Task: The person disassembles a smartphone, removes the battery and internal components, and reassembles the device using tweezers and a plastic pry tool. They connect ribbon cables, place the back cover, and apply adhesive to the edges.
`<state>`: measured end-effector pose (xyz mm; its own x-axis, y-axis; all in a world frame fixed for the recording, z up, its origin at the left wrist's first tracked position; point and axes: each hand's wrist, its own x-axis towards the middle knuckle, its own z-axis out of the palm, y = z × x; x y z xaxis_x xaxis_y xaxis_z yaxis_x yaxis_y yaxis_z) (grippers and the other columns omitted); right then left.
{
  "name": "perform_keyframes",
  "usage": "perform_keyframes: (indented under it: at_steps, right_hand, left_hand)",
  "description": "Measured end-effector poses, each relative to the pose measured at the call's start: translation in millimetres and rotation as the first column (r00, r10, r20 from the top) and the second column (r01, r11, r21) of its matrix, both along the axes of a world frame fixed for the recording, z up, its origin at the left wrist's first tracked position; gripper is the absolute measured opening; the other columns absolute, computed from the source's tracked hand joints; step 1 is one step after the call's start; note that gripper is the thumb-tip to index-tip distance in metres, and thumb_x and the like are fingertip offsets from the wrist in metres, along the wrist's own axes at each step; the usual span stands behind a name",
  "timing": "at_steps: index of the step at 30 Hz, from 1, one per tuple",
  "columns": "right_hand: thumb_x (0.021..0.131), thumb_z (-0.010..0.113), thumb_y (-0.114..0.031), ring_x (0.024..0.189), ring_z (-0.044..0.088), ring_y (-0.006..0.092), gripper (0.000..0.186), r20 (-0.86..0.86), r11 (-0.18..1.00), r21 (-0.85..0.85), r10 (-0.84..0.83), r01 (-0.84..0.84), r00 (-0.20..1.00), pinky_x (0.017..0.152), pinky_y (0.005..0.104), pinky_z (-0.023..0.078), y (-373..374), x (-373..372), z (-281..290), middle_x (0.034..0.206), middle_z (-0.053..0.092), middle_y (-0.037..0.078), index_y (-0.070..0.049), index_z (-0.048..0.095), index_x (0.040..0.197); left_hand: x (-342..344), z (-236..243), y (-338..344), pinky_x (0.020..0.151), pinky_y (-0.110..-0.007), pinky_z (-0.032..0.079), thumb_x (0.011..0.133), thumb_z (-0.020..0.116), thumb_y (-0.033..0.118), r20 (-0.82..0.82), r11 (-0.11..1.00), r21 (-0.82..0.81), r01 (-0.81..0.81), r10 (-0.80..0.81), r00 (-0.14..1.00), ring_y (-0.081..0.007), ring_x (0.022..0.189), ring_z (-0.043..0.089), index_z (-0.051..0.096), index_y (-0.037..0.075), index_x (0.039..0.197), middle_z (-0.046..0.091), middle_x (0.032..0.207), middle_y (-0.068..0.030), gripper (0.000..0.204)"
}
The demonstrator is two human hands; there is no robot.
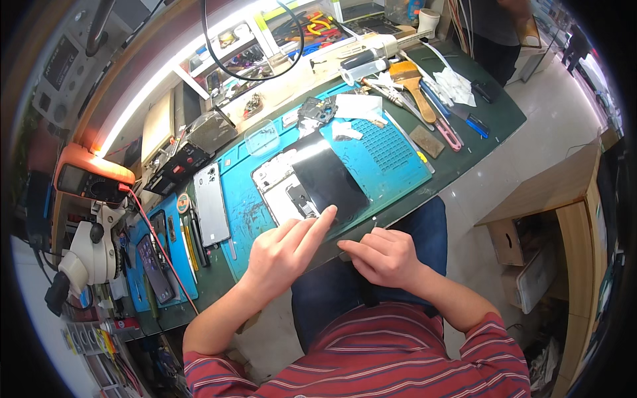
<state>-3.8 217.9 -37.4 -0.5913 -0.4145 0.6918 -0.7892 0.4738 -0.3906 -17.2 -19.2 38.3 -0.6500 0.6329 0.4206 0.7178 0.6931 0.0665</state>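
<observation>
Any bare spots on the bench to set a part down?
Two: blue mat between black screen panel and perforated grid; green benchtop right of the small blue-black tool. Crowded: around the brush and crumpled tissue.

Arranged around the work mat (240, 215)

On the mat's middle lie the device body (271, 184) and the screen (332, 178). A flat panel (211, 204) lies by its left edge; the multimeter (93, 176) is farther left. Storage compartments (261, 33) stand behind it, and a brush (415, 87) lies beyond its far right.

L hand (282, 251) is pointing over blk screen (326, 171) on blue mat (393, 183); R hand (383, 257) is hovering nr bench (496, 118) edge.
</observation>
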Motion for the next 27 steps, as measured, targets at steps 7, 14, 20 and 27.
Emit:
perform_keyframes:
  at_steps: [7, 14, 20, 27]
  right_hand:
    - [0.081, 0.081, -0.007, 0.066, 0.061, 0.0160, 0.034, -0.003, 1.000, 0.011, 0.002, -0.002, 1.000, 0.057, 0.0316, 0.052, 1.2, 0.4, -1.9, 0.075, 0.056, -0.002, -0.009, 0.078, 0.114]
    - [0.081, 0.082, -0.006, 0.065, 0.060, 0.0156, 0.031, -0.007, 1.000, 0.001, 0.007, -0.007, 1.000, 0.056, 0.0314, 0.051, 1.6, -1.0, 0.4, 0.074, 0.055, -0.002, -0.008, 0.078, 0.112]
    - [0.081, 0.082, -0.006, 0.064, 0.059, 0.0154, 0.030, -0.009, 1.000, -0.014, 0.007, -0.007, 1.000, 0.056, 0.0312, 0.050, 1.0, -1.7, -1.5, 0.074, 0.054, -0.002, -0.009, 0.078, 0.111]
    - [0.082, 0.082, -0.007, 0.064, 0.059, 0.0151, 0.030, -0.004, 1.000, -0.024, 0.010, -0.010, 1.000, 0.055, 0.0311, 0.051, 1.8, -1.4, -2.9, 0.074, 0.054, -0.002, -0.009, 0.079, 0.111]
  left_hand:
    - [-11.3, 10.0, -17.0, 0.066, -0.035, 0.060, 0.084, 0.077, 0.007, -0.144, 0.982, -0.019, 0.186, -0.187, 0.972, -0.0244, 0.083, 0.076, 0.073, 0.000, 0.131, 0.078, 0.105, -0.0120, 0.048]
    - [-39.0, -1.1, -27.1, 0.073, -0.035, 0.063, 0.080, 0.075, 0.007, -0.156, 0.929, -0.033, 0.370, -0.370, 0.916, -0.0246, 0.087, 0.076, 0.070, -0.002, 0.106, 0.075, 0.102, -0.0118, 0.027]
    - [-49.6, 0.4, -24.8, 0.072, -0.034, 0.063, 0.079, 0.073, 0.007, -0.186, 0.870, -0.116, 0.479, -0.492, 0.850, -0.0248, 0.080, 0.076, 0.065, 0.000, 0.089, 0.074, 0.097, -0.0131, 0.014]
    - [-59.5, -5.2, -30.2, 0.078, -0.035, 0.066, 0.083, 0.071, 0.004, -0.210, 0.789, -0.202, 0.581, -0.614, 0.761, -0.0269, 0.085, 0.077, 0.056, 0.001, 0.089, 0.074, 0.102, -0.0161, 0.016]
